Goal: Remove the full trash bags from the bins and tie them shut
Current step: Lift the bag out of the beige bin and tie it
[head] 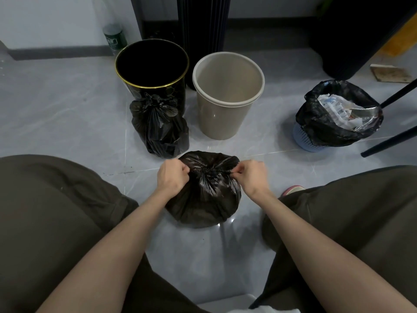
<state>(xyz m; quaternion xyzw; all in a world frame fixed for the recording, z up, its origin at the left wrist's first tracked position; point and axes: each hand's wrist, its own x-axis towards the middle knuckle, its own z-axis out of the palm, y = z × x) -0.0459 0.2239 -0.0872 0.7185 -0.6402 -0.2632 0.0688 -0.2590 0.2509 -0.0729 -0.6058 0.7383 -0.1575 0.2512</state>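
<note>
Two dark trouser legs (pixel 56 211) frame the view at the near edge, with bare forearms reaching forward between them over the grey tiled floor (pixel 67 109). A pink shoe toe (pixel 292 189) peeks out at 3 o'clock from the work.

At the centre a black trash bag (pixel 205 204) sits on the floor, out of any bin, its neck gathered into tight pleats at the top. The left hand (pixel 172 177) grips the gathered plastic from 9 o'clock, fingers curled round it. The right hand (pixel 250 177) pinches the plastic from 3 o'clock, and the two hands draw it opposite ways across the bunched middle.

Just beyond, at 11 o'clock from this bag, a tied bag (pixel 158 127) stands upright with its top knotted, touching the front of a black bin (pixel 178 91) with a gold rim. Beside that bin, at 12 o'clock, stands a beige bin (pixel 225 118); neither shows a bag inside.

Well apart at 2 o'clock, a blue basket bin (pixel 304 141) holds a black liner (pixel 316 125) folded over its rim and full of crumpled paper waste (pixel 338 107). Black chair legs (pixel 394 136) slant past it.

Farthest off, a green-labelled bottle (pixel 115 38) stands by the wall at 11 o'clock, and a flat brown board (pixel 390 73) lies at 2 o'clock
</note>
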